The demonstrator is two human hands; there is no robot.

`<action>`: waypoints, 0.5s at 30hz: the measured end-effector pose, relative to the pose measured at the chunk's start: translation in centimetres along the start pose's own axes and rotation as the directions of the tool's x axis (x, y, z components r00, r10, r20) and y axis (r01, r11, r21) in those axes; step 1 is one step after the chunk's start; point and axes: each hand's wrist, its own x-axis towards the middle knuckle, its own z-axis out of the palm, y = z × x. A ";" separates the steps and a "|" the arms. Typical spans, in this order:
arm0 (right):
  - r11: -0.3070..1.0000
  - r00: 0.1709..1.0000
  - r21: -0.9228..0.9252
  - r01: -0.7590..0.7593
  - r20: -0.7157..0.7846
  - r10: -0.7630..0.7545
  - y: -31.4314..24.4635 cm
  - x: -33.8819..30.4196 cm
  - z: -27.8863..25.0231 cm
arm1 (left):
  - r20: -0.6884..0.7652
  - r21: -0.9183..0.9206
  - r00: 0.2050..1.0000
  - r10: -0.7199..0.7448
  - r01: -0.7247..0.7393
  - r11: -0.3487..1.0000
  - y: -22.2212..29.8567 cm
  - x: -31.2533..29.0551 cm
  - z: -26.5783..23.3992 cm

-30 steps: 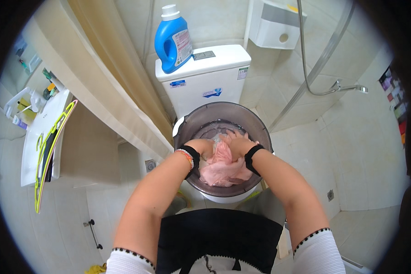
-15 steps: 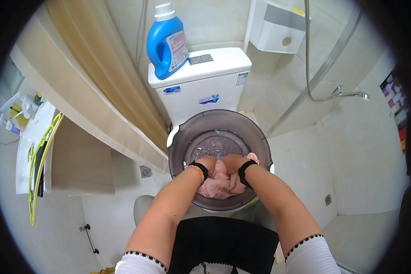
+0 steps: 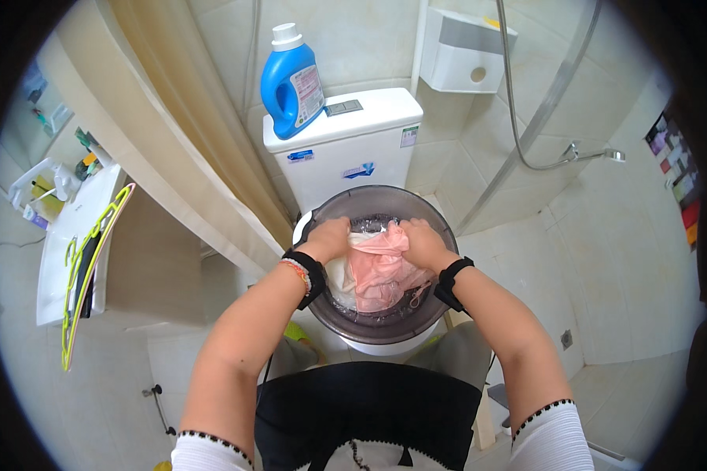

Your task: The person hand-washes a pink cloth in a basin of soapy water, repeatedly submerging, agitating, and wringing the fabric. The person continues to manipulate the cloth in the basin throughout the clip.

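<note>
A pink and white garment (image 3: 381, 271) lies bunched and wet in a dark grey see-through basin (image 3: 373, 331) with water in it. At the basin's far left, my left hand (image 3: 328, 238) is closed on the white part of the cloth, its fingertips partly hidden. My right hand (image 3: 426, 243) grips the pink part on the other side, its fingers curled. Between the hands the cloth is lifted and stretched, while its lower folds rest in the water. A thin pink strap hangs near the basin's right wall.
The basin sits on a white toilet (image 3: 342, 137). On its tank stands a blue detergent bottle (image 3: 292, 86). A beige curtain (image 3: 157, 133) hangs at left, beside yellow-green hangers (image 3: 75, 290) at the washbasin (image 3: 59, 290). A shower hose (image 3: 509, 86) hangs at right.
My hands have risen from the water near the middle and moved apart, farther from me. The pink cloth has come up with them and spread, and its white part now shows.
</note>
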 end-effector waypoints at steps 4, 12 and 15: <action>0.998 0.998 0.064 -0.028 -0.062 0.032 -0.4 -0.8 -1.0 | -0.089 -0.112 0.992 0.090 -0.100 0.989 -1.0 -1.1 -0.6; 0.983 0.945 0.147 0.107 0.292 -0.146 -2.8 -4.6 -2.5 | -0.103 -0.311 0.988 0.116 -0.143 0.940 0.4 -4.2 -0.1; 0.997 0.814 0.005 0.083 0.577 -0.071 -3.3 -5.5 -2.7 | 0.232 -0.191 0.968 0.092 -0.047 0.980 0.0 -4.8 1.3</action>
